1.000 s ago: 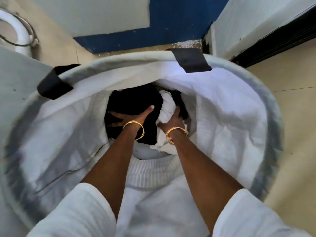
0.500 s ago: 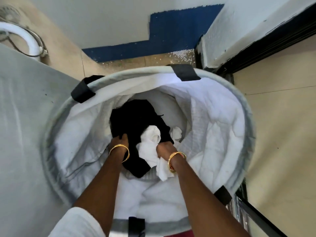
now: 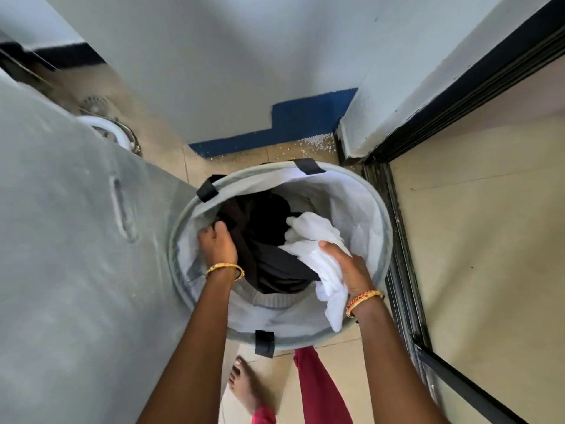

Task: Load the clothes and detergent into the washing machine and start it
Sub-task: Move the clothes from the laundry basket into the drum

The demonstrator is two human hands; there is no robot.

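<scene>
Nearest the camera, a bare foot (image 3: 243,384) stands on the tan floor tiles (image 3: 458,240) beside a red trouser leg (image 3: 321,390). Above them both forearms reach into the round laundry hamper (image 3: 379,209) — far smaller in the view than half a second ago, when its rim nearly filled the picture and the hands were deep inside. The right hand (image 3: 351,270) has risen to the hamper's right rim, fingers curled tight around a bunched white cloth (image 3: 318,237) whose tail hangs below the wrist. The left hand (image 3: 218,244) is up at the left rim, fist closed on the edge of the dark garment (image 3: 263,228), which now lies pulled up across the hamper's middle. A ribbed grey piece (image 3: 272,299) shows beneath it. Left of the hamper stands the grey fabric cover (image 3: 76,240) — what it covers cannot be told. Beyond lie a floor drain (image 3: 94,104), the blue skirting (image 3: 293,120) and a black door track (image 3: 403,240).
</scene>
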